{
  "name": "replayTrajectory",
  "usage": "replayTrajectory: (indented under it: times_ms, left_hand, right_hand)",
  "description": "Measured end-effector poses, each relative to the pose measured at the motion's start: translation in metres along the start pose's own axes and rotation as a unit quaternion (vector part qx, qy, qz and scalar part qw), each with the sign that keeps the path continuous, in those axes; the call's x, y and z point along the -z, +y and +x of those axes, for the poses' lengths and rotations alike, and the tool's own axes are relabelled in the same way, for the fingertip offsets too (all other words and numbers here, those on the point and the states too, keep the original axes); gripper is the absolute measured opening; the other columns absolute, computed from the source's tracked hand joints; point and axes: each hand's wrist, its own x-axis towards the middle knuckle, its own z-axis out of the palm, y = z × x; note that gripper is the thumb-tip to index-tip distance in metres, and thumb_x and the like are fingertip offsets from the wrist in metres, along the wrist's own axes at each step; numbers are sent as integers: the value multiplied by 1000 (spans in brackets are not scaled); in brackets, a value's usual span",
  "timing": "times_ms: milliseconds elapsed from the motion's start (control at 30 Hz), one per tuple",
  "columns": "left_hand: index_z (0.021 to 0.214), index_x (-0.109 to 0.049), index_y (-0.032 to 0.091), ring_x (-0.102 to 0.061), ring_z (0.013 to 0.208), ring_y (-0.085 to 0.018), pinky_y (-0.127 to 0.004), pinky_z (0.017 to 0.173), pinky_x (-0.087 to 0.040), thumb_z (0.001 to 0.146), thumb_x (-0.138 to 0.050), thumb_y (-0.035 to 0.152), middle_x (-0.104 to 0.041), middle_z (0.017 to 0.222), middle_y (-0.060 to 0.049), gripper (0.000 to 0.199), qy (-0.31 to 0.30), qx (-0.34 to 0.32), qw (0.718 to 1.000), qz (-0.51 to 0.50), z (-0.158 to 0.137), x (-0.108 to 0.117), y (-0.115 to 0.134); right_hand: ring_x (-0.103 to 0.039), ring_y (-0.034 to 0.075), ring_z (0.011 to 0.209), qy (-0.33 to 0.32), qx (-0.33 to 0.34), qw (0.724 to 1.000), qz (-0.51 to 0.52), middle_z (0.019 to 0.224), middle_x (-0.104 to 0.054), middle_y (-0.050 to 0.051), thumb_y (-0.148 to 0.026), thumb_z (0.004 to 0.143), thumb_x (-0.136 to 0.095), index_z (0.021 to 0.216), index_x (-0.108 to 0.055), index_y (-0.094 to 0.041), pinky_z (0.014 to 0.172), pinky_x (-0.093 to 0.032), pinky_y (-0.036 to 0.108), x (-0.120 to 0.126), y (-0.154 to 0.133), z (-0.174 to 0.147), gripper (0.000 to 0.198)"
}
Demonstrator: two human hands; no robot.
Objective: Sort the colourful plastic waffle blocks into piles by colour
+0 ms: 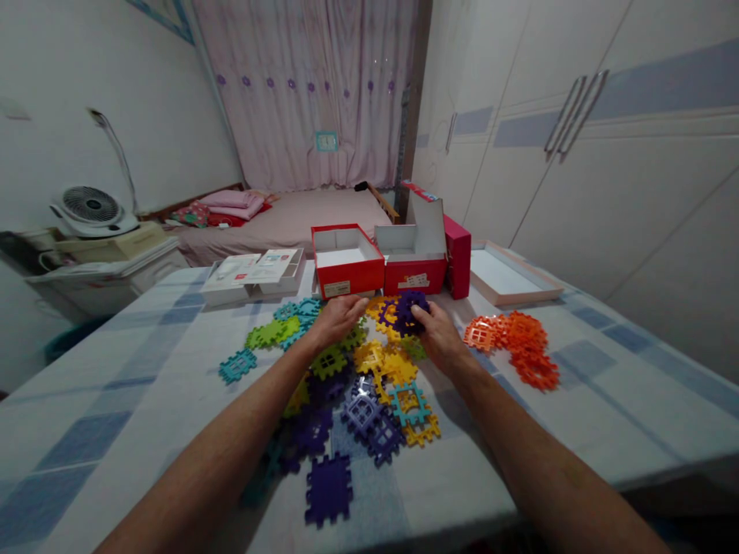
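Note:
My right hand (442, 335) is closed on a dark purple gear-shaped plastic building piece (409, 298), thumb on its face, at the back of a mixed pile. My left hand (339, 319) reaches over the pile with fingers stretched toward the right; its fingertips are close to yellow pieces, and its underside is hidden. Below the hands lie yellow pieces (398, 365), light purple window pieces (362, 412), a teal square frame (409, 404) and green pieces (329, 362). A dark purple square tile (329, 490) lies nearest me.
Orange pieces (528, 342) form a group at right; lime pieces (271, 333) and a teal window piece (238, 365) lie at left. Behind stand a red open box (349, 275), another red box (412, 278), white box parts (228, 292) and a shallow lid (519, 296).

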Motion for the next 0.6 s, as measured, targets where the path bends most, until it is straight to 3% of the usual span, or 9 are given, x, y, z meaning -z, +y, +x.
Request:
replayTrajectory:
  times_ms: [67,200,400,500,600]
  left_hand:
    - [91,-67,15,-63,93,-24,-32,80,-46,90,-39,34,-68,95,-12,35,56,35,994,85,3,1,-13]
    - [96,-68,15,-61,100,-30,-36,82,-46,82,-51,32,-67,103,-17,28,57,72,983,159,8,-4,-28]
    - [98,-69,21,-65,95,-27,-30,76,-48,76,-59,41,-69,103,-12,31,18,80,976,203,17,-4,-30]
    - [92,-70,22,-65,95,-25,-28,77,-48,74,-62,36,-70,102,-10,25,8,68,974,215,19,-4,-28]
    - [89,-71,20,-66,92,-24,-29,77,-48,81,-52,27,-71,98,-10,22,25,69,972,225,20,-4,-26]
  right_hand:
    - [-57,20,87,26,38,996,-76,90,-63,3,-45,70,-60,94,-55,-21,85,-44,37,1,-4,-2,35]
    - [-56,22,90,50,108,969,-214,93,-62,4,-40,74,-56,96,-53,-22,88,-42,39,-1,-9,-9,28]
    - [-57,23,86,3,109,951,-291,87,-61,4,-34,75,-53,93,-50,-23,83,-43,37,-5,-5,-15,22]
    - [-58,23,87,-5,115,942,-314,89,-61,6,-35,76,-50,95,-49,-21,83,-43,38,-6,-2,-15,23]
    - [-58,23,88,2,133,941,-310,92,-62,7,-37,77,-49,97,-49,-20,82,-44,37,-6,-2,-14,26]
